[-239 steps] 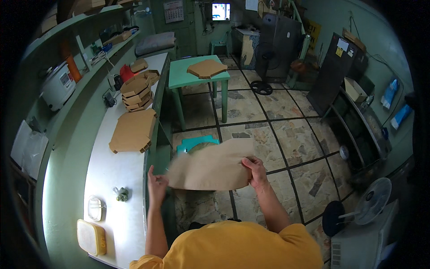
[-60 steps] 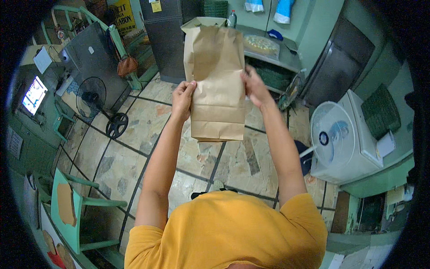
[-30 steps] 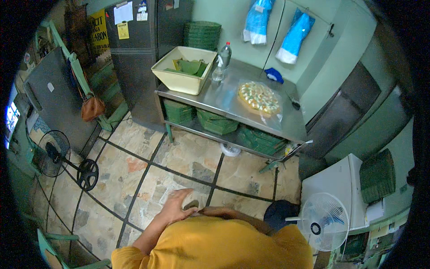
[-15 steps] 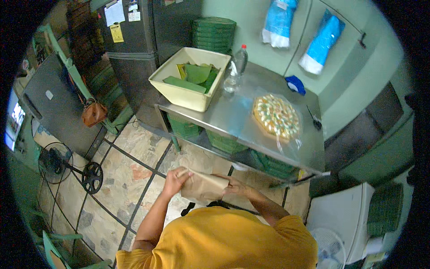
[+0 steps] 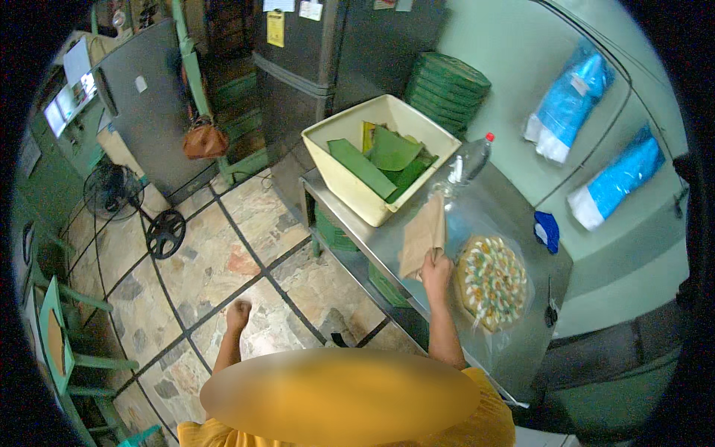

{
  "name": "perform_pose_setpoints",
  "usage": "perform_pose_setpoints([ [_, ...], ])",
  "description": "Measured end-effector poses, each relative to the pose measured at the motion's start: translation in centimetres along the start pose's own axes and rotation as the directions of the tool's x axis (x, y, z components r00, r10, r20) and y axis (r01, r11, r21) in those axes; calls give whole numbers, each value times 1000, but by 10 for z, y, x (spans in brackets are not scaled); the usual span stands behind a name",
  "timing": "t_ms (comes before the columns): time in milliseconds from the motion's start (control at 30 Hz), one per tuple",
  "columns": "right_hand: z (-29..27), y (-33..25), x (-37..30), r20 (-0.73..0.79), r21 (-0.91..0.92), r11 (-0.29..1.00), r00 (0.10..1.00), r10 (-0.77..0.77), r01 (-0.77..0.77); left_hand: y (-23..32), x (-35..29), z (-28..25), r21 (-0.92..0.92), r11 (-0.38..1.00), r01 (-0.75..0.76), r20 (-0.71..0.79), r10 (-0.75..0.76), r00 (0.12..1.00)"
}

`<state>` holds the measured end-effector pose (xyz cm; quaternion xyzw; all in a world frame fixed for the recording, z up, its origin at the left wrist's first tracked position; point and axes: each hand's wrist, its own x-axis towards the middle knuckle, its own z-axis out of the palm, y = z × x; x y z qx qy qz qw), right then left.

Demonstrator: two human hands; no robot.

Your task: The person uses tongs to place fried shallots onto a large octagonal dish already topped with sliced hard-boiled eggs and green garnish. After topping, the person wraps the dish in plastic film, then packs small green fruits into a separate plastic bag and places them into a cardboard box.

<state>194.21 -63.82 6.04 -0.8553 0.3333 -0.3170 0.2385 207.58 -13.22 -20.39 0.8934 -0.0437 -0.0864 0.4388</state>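
My right hand is closed on the lower end of a flat brown paper bag, over the steel table near its front edge. Just right of that hand lies a round tray covered in white, orange and green pieces, wrapped in clear plastic. Beyond the bag stands a cream plastic tub with cut green leaves in it. Away from the table, over the tiled floor, my left hand hangs with its fingers curled in and nothing visible in them.
Behind the bag on the steel table are a clear spray bottle and a red-capped bottle. A blue cap and scissors lie along its far right side. Stacked green baskets stand beside a dark fridge.
Both hands held the brown paper bag before my body; now my left hand has let go and dropped to the left. My right hand has carried the bag over the table. The view has turned left.
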Motion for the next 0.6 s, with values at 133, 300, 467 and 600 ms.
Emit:
perform_pose_setpoints([
  [133,68,-10,24,87,85,992,991,-99,91,-145,-166,-20,252,856,452,351,-516,782],
  [300,73,-158,-12,106,249,968,992,-66,38,-216,-370,-41,-259,316,913,347,-851,393],
  [467,40,-412,-142,-367,797,149,666,-649,585,-272,-491,-77,-365,153,918,331,-901,282],
  [600,4,-570,-313,-404,910,-361,631,-662,204,-322,-576,-158,-724,121,679,228,-887,401],
])
